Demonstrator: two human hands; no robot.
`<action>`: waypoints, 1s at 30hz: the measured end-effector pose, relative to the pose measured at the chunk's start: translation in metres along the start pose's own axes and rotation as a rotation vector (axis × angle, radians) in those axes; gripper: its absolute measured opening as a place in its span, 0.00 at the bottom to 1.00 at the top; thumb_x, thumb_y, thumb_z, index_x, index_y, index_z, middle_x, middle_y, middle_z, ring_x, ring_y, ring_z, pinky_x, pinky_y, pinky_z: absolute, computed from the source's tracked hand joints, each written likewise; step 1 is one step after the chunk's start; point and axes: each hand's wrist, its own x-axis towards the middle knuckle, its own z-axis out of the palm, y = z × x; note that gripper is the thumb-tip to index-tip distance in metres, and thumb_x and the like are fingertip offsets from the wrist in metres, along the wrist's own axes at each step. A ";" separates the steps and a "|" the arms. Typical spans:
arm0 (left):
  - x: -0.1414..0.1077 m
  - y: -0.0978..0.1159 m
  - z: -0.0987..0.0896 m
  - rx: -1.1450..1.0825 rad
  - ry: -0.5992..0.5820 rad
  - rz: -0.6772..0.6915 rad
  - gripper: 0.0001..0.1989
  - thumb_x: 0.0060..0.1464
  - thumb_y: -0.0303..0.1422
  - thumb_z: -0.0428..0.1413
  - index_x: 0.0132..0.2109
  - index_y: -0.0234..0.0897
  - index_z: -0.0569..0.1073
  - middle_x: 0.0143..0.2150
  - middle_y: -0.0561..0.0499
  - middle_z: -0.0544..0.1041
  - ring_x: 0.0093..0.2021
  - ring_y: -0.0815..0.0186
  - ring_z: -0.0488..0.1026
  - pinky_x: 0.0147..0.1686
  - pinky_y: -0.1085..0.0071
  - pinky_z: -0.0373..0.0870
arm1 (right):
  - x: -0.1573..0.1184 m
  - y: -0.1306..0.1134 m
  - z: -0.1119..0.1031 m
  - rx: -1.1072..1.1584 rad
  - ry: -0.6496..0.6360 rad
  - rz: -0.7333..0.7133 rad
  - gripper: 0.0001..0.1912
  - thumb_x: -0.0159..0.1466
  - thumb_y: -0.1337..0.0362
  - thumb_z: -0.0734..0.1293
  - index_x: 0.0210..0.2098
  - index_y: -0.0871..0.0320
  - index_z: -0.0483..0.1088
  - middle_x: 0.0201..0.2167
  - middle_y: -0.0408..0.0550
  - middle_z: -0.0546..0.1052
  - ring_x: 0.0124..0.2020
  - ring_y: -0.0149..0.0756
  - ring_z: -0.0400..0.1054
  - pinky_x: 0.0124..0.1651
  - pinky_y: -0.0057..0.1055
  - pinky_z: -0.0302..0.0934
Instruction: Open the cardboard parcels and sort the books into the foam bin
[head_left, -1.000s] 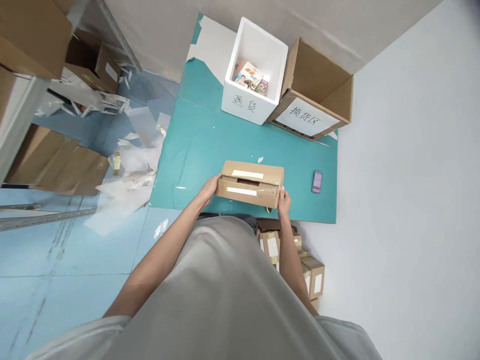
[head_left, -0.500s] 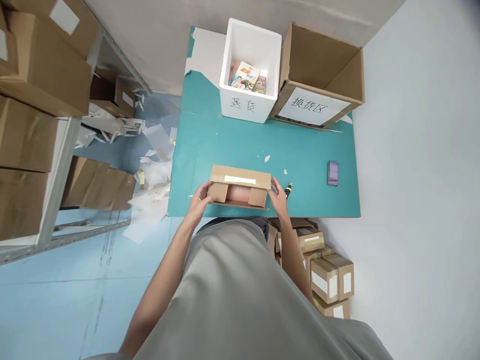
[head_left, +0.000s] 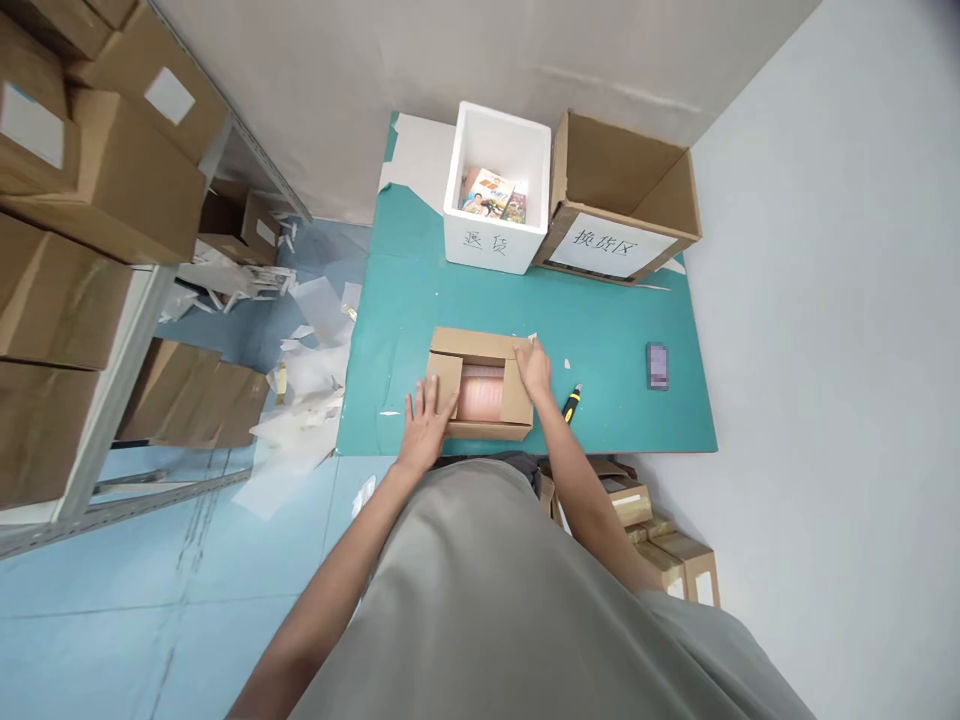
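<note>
A small cardboard box (head_left: 480, 345) sits near the table's front edge with its top parted. Its left and right flaps lie partly inward, and between them a pink item (head_left: 481, 396) shows inside; its kind is unclear. My left hand (head_left: 426, 425) rests with fingers spread against the box's left side and flap. At the far right corner, my right hand (head_left: 533, 370) has its fingers curled over the box's edge and flap. A black and yellow utility knife (head_left: 572, 404) lies to the right of the box, beside my right forearm.
At the back of the green table (head_left: 622, 360) stand a white foam bin (head_left: 491, 245) with packets inside and a large open carton (head_left: 613, 245). A phone (head_left: 658, 366) lies at right. Shelves with cartons (head_left: 135, 180) stand left; more boxes (head_left: 675, 560) are below, right.
The box has tipped back so its opening faces upward. My left hand now spreads over its left side, and my right hand has moved to the far right corner. The view has shifted.
</note>
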 end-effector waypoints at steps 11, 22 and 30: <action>0.021 0.044 0.001 0.220 -0.235 0.359 0.33 0.58 0.23 0.58 0.71 0.31 0.69 0.70 0.29 0.72 0.79 0.41 0.57 0.78 0.34 0.38 | -0.081 -0.051 0.009 -0.223 -0.239 -0.474 0.20 0.74 0.54 0.71 0.61 0.55 0.73 0.61 0.53 0.76 0.56 0.44 0.75 0.57 0.47 0.74; 0.003 -0.006 -0.048 0.081 0.084 0.048 0.33 0.66 0.40 0.59 0.74 0.36 0.66 0.75 0.30 0.66 0.78 0.31 0.53 0.74 0.26 0.25 | -0.123 0.012 -0.059 -0.241 -0.136 -0.250 0.37 0.74 0.53 0.64 0.77 0.64 0.57 0.76 0.70 0.60 0.76 0.65 0.56 0.73 0.61 0.58; 0.027 -0.001 -0.042 0.043 0.001 -0.004 0.28 0.66 0.32 0.54 0.70 0.32 0.70 0.68 0.29 0.72 0.70 0.35 0.65 0.69 0.40 0.60 | -0.119 0.041 -0.042 -0.230 -0.151 -0.343 0.34 0.73 0.58 0.64 0.75 0.61 0.61 0.75 0.64 0.63 0.78 0.58 0.51 0.78 0.58 0.51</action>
